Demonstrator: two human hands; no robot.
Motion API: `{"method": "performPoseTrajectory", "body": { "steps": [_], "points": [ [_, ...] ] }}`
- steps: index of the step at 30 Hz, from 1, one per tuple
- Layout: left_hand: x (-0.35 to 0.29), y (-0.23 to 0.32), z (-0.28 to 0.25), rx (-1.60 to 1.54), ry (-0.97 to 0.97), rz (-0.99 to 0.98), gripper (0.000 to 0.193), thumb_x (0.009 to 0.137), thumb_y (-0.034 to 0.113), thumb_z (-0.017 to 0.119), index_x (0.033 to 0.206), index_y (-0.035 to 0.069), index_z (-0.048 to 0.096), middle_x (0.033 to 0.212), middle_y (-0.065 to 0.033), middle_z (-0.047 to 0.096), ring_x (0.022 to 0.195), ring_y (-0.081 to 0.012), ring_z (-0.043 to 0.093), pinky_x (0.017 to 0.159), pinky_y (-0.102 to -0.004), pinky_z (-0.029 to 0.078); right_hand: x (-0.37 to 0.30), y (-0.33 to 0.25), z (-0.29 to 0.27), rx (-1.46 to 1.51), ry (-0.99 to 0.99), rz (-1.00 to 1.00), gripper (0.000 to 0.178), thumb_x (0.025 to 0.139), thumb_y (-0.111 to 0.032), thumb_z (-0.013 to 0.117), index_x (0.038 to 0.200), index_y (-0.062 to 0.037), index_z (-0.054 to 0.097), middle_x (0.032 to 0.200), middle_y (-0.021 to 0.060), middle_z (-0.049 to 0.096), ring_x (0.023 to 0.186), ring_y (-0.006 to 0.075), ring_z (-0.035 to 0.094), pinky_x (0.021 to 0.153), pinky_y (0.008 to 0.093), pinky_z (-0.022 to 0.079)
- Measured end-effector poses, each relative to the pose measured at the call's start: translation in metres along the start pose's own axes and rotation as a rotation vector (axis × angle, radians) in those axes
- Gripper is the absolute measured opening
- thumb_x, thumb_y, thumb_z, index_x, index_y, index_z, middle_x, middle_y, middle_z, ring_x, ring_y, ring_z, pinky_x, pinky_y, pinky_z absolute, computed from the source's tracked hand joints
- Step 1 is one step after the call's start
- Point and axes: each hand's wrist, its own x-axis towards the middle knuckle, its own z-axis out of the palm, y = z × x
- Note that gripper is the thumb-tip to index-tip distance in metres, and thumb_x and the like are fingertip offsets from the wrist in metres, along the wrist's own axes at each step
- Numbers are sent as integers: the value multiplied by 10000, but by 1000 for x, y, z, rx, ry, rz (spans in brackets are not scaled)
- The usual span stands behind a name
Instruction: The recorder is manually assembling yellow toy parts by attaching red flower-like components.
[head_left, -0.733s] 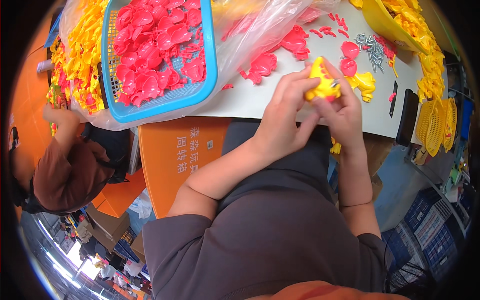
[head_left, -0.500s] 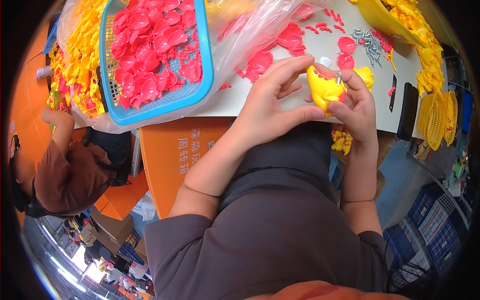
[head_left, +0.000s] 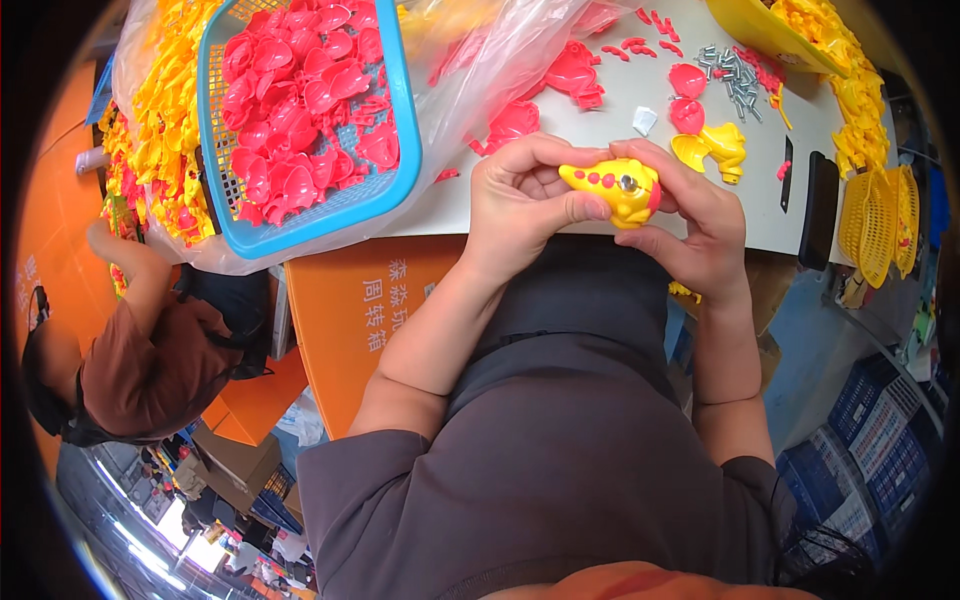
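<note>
Over the table's near edge, a small yellow plastic toy figure (head_left: 600,181) with red spots along it is held between both hands. My left hand (head_left: 527,196) pinches its tapered end between thumb and fingers. Round the thicker, right end of the toy, my right hand (head_left: 697,222) closes with thumb and fingers. A dark, shiny round spot shows on the toy's top near the right fingers. Beyond the right hand lie yellow toy parts (head_left: 722,150), two round pink pieces (head_left: 687,115) and a pile of metal screws or pins (head_left: 738,82).
A blue basket (head_left: 408,150) of pink shells stands at the left on plastic wrap. Yellow parts (head_left: 172,110) heap beyond it. A yellow bin (head_left: 775,38) stands far right, yellow baskets (head_left: 868,228) hang at the right edge. At left, another person (head_left: 150,370) works.
The toy has turned from upright to lying sideways, its spotted side now facing up. Both hands have shifted their grip and come slightly lower.
</note>
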Motion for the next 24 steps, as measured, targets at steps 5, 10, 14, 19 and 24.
{"method": "performPoseTrajectory", "body": {
  "steps": [5,10,14,19,24],
  "points": [
    [2,-2,-5,66,-89,168,475,696,27,835,1106,-30,601,1079,-140,628,1028,-207,626,897,-309,523,6,-3,1,-174,49,-231,644,700,-113,827,1267,25,555,1164,174,646,1067,234,645,880,310,531],
    [13,11,9,347,-102,85,574,722,35,810,1228,-29,547,1216,-156,560,1125,-220,571,1011,-346,454,8,5,-9,-231,25,-38,693,654,-110,855,1268,15,561,1130,150,657,1016,190,660,873,311,537],
    [14,10,4,427,-102,-2,499,756,1,771,1208,-34,564,1174,-124,573,1098,-209,586,964,-325,487,6,-6,-7,23,44,78,656,647,-48,850,1243,16,584,1156,132,650,1008,171,658,901,306,536],
    [8,-7,8,-55,51,64,415,812,-36,712,1184,-20,528,1181,-141,578,1079,-213,602,925,-329,523,-8,1,-2,71,201,23,586,679,1,821,1220,29,599,1184,160,635,1038,195,648,896,311,547],
    [9,-10,17,-15,-54,105,472,786,50,769,1194,-1,536,1253,-186,570,1162,-231,559,988,-350,471,-13,5,2,-46,261,-54,484,715,-43,811,1161,23,632,1154,153,660,1003,204,671,842,309,571]
  ]
}}
